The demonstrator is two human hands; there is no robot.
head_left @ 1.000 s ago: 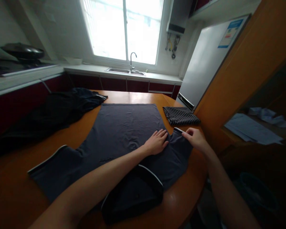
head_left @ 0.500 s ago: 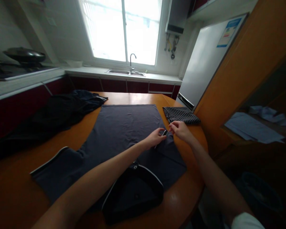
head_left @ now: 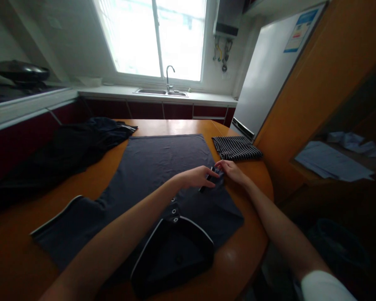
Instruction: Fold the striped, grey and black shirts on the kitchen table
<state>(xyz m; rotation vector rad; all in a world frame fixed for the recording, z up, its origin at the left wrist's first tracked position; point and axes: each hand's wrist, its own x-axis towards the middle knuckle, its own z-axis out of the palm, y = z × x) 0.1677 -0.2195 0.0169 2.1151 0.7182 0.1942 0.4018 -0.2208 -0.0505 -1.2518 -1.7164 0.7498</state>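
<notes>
A dark blue-grey polo shirt [head_left: 156,167] lies spread on the wooden table, its white-edged collar [head_left: 203,267] toward me and its hem at the far side. One sleeve [head_left: 72,221] stretches out to the left. The other sleeve is folded in over the shirt's right side. At its white-edged cuff is my left hand [head_left: 197,177], thumb and fingers closed about the cloth. Just to the right, my right hand [head_left: 232,170] pinches the bunched sleeve fabric along the shirt's side; its fingertips are partly hidden.
A folded black-and-white striped cloth [head_left: 236,148] rests at the table's far right. Dark clothing [head_left: 72,146] is heaped along the left edge. Beyond the wooden table [head_left: 178,126] are a counter with a sink [head_left: 152,91] and a fridge [head_left: 257,79]. Papers [head_left: 329,161] lie on a shelf at right.
Both hands have shifted slightly left along with the view. My left hand lies flatter over the cuff, and my right hand has come closer to it, lower on the sleeve fabric.
</notes>
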